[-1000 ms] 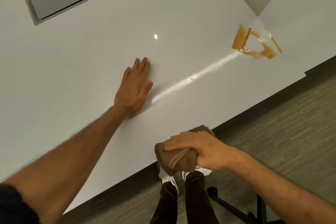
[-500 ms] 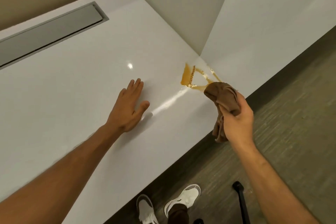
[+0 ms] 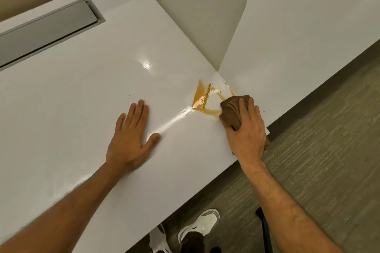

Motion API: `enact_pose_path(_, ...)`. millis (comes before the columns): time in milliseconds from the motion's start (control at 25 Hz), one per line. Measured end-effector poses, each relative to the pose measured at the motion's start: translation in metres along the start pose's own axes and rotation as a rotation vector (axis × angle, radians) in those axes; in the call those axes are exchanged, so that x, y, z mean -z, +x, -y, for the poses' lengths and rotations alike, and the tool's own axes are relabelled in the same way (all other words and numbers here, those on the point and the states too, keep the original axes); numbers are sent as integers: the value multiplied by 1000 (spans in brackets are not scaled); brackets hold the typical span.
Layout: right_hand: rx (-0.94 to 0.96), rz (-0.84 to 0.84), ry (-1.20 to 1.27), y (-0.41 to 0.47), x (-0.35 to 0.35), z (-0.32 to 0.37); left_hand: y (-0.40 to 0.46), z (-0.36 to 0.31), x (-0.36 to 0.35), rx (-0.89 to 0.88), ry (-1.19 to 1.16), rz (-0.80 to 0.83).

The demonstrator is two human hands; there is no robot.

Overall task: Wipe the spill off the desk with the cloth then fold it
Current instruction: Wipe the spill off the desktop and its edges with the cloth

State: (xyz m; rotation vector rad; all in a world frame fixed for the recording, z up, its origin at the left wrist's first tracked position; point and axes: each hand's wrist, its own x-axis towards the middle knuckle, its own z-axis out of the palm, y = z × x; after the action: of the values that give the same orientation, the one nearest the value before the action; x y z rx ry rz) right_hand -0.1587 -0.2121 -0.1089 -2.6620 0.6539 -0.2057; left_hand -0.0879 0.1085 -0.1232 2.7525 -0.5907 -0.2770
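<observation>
An amber-brown spill with small crumbs lies on the white desk, close to the foot of the divider panel. My right hand presses a bunched brown cloth down on the desk at the spill's right edge, near the desk's front edge. The cloth's lower part is hidden under my palm. My left hand lies flat on the desk, fingers spread, to the left of the spill and holding nothing.
A white divider panel stands upright behind the spill, with a second desk surface to its right. A grey cable tray lid is set into the desk at the back left. Below the desk edge are carpet, my shoes and a black chair leg.
My right hand has carried the cloth from the desk's front edge up to the spill and set it down on the spill's right side. My left hand stays flat.
</observation>
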Motion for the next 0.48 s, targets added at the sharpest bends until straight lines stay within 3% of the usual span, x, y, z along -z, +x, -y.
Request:
enact_pose_path(360,432,89,150,-59,-11,58,1,-3,5,-4,38,24)
enact_pose_path(400,396,115,269,-61,-8,58,1,-3,6,-3,41,26)
enact_pose_path(480,131,147,547,-52,2,53,1,-4,6,-3,45,34)
